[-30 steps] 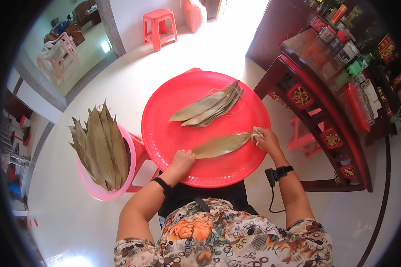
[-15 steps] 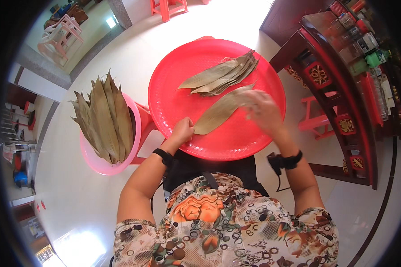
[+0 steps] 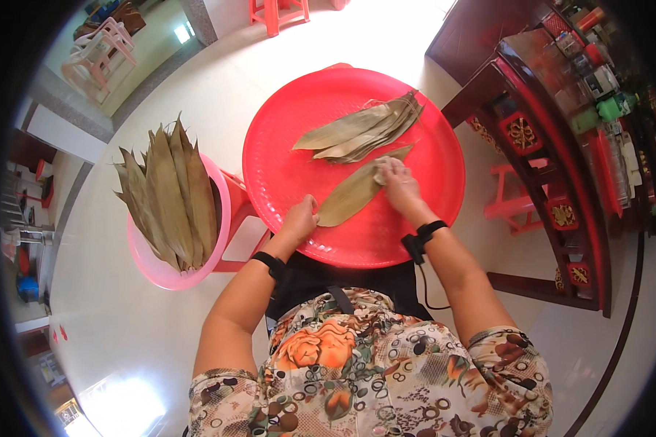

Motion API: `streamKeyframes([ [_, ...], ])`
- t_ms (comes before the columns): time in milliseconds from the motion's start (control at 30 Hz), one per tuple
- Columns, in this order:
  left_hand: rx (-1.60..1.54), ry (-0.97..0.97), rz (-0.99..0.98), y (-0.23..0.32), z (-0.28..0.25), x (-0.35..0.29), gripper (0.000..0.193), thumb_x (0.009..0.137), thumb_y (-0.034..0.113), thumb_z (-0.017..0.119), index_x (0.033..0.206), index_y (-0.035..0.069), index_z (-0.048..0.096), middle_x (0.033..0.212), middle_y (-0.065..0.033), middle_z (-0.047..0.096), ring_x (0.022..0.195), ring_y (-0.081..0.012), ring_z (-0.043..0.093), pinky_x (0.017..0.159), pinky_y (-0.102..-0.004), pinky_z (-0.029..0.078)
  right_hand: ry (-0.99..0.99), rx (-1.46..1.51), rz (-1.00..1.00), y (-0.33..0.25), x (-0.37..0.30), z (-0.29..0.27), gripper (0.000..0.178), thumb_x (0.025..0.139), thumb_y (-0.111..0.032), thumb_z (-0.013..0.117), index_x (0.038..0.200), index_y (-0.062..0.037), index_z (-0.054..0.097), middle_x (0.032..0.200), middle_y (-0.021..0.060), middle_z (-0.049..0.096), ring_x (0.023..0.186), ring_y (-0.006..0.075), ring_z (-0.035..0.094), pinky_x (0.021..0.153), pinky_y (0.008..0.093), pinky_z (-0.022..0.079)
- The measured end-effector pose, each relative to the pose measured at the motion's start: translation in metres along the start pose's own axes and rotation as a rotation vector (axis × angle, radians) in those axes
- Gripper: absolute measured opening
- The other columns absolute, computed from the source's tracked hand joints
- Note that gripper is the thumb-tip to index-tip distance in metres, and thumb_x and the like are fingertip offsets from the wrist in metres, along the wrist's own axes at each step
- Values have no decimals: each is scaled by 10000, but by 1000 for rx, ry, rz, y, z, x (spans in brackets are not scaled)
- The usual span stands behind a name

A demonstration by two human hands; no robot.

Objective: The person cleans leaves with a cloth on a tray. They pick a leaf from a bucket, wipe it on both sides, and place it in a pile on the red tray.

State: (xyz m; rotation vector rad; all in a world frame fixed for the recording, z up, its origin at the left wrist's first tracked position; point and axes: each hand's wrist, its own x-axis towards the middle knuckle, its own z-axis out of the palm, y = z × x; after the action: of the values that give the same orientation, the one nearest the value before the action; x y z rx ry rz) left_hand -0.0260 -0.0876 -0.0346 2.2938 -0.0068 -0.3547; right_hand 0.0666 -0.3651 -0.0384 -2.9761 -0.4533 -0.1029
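Observation:
A single long olive-brown leaf (image 3: 351,195) lies slantwise on a round red tray (image 3: 273,156). At its near left end, my left hand (image 3: 299,218) pinches the leaf's tip by the tray's rim. My right hand (image 3: 402,192) is closed on a small pale cloth (image 3: 380,173), which presses on the leaf toward its far right end. Just beyond, a tied bundle of similar dried leaves (image 3: 364,130) rests flat on the tray.
To the left, a pink basin (image 3: 147,264) holds many upright leaves (image 3: 172,197). A red stool (image 3: 239,211) shows beneath the tray. Dark carved wooden furniture (image 3: 547,167) stands at right, with a red stool (image 3: 514,207) by it. Another red stool (image 3: 278,13) is at the far side.
My right hand has moved left and nearer along the leaf, from its far end toward its middle. My left hand stays at the near tip.

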Motion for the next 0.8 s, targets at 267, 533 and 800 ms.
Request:
streamKeyframes([
  [267, 34, -115, 87, -7, -17, -7, 325, 802, 93, 643, 1069, 33, 468, 909, -263, 622, 903, -447, 592, 762, -484, 466, -547, -253, 252, 10, 15, -128, 288, 810, -155, 634, 1095, -114, 612, 1092, 132, 638, 982, 344, 622, 841, 423, 521],
  [533, 100, -119, 131, -19, -19, 14, 332, 802, 90, 642, 1071, 42, 453, 869, -253, 626, 863, -444, 597, 731, -498, 467, -240, -12, -636, -123, -28, -83, 395, 788, -124, 552, 1181, -151, 566, 1307, 72, 483, 1113, 305, 506, 824, 399, 497],
  [800, 98, -16, 203, -24, -17, 6, 307, 820, 108, 630, 1058, 46, 446, 839, -249, 626, 838, -442, 599, 726, -507, 464, -132, -37, -473, -73, -27, -32, 316, 799, -105, 525, 1101, -61, 608, 1200, 127, 557, 1178, 310, 469, 1018, 413, 385],
])
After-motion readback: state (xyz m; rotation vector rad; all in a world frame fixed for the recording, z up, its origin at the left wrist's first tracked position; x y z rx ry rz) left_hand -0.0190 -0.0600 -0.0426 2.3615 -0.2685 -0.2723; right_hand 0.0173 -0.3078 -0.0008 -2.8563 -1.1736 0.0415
